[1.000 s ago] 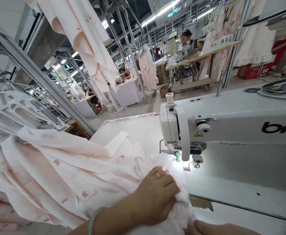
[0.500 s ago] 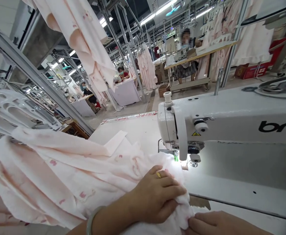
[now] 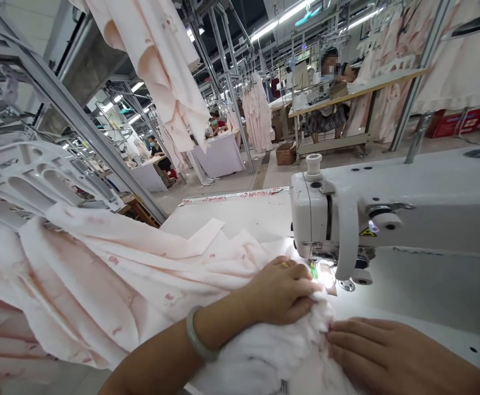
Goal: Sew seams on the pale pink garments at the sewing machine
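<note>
A pale pink printed fabric is bunched across the white sewing table. My left hand, with a gold ring and a jade bangle, lies on the fabric with fingers curled and gripping it just in front of the needle area. My right hand rests with its fingers laid out flat, their tips against the fabric's edge at the lower right. The white sewing machine stands at the right, its lit presser foot right beyond my left fingertips.
Pink garments hang overhead from a metal rack. A white plastic frame stands at the left. Other people sit working at tables and a sewing station in the background.
My left hand has pushed the fabric forward up to the presser foot. My right hand has come into fuller view, flattened by the fabric. The view shifted left.
</note>
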Demonstrator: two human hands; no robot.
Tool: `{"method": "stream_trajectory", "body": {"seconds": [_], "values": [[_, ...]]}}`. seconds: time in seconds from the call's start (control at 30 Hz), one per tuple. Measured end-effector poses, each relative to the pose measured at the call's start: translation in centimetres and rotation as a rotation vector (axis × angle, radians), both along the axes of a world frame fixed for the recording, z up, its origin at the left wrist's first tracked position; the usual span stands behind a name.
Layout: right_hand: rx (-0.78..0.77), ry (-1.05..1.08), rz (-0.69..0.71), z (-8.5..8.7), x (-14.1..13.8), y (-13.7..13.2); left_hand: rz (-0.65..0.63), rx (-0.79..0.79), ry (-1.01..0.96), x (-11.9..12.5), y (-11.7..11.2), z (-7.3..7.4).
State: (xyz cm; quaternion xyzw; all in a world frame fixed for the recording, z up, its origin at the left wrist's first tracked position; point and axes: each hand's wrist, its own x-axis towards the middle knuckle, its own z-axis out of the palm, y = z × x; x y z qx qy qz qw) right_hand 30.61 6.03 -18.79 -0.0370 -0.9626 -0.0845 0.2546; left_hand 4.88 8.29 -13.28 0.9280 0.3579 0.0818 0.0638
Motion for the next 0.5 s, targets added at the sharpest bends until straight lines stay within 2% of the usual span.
{"method": "stream_trajectory", "body": {"seconds": [0.07, 0.13, 0.27, 0.4, 0.5], "values": [[0.041, -0.04, -0.009, 0.4, 0.1, 0.5, 0.0, -0.043, 0.024, -0.2, 0.7, 0.6], [0.038, -0.051, -0.016, 0.8, -0.1, 0.5, 0.017, -0.087, 0.036, -0.3, 0.3, 1.6], [-0.036, 0.064, -0.009, 2.1, -0.9, -0.4, 0.091, -0.006, -0.044, -0.4, -3.8, 2.6], [-0.033, 0.064, 0.006, 3.2, -1.4, -1.1, 0.13, 0.106, -0.052, -0.5, -7.9, 1.0], [-0.074, 0.032, 0.02, 3.8, -1.4, -1.1, 0.228, 0.123, -0.05, -0.5, -8.1, 0.0]]}}
